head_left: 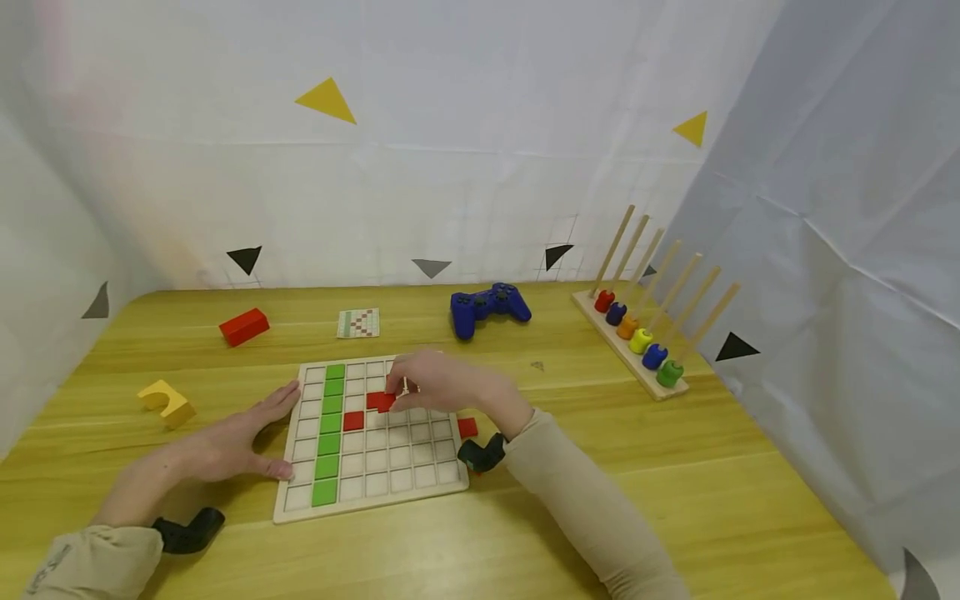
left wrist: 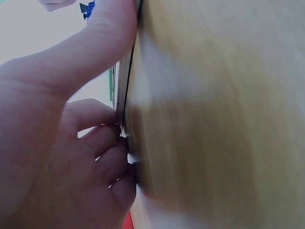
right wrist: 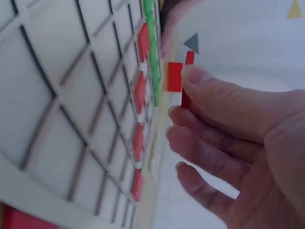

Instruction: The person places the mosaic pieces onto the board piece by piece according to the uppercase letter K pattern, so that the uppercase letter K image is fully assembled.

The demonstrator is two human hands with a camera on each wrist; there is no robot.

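A pale wooden grid board [head_left: 420,479] lies on the table. One column holds green tiles [head_left: 330,421], and red tiles [head_left: 353,421] sit in cells near its middle. My right hand [head_left: 397,392] hovers over the upper middle of the board. Its thumb and forefinger pinch a red tile [right wrist: 174,76] just above the cells [right wrist: 71,119]. My left hand [head_left: 283,429] lies on the table with straight fingers. Its fingertips and thumb touch the board's left edge [left wrist: 125,86].
A loose red tile [head_left: 467,427] lies beside the board's right edge. Behind the board are a red block [head_left: 243,326], a pattern card [head_left: 358,323] and a blue game controller [head_left: 489,307]. A yellow arch block [head_left: 167,403] sits at the left, and a peg rack with coloured rings [head_left: 637,337] at the right.
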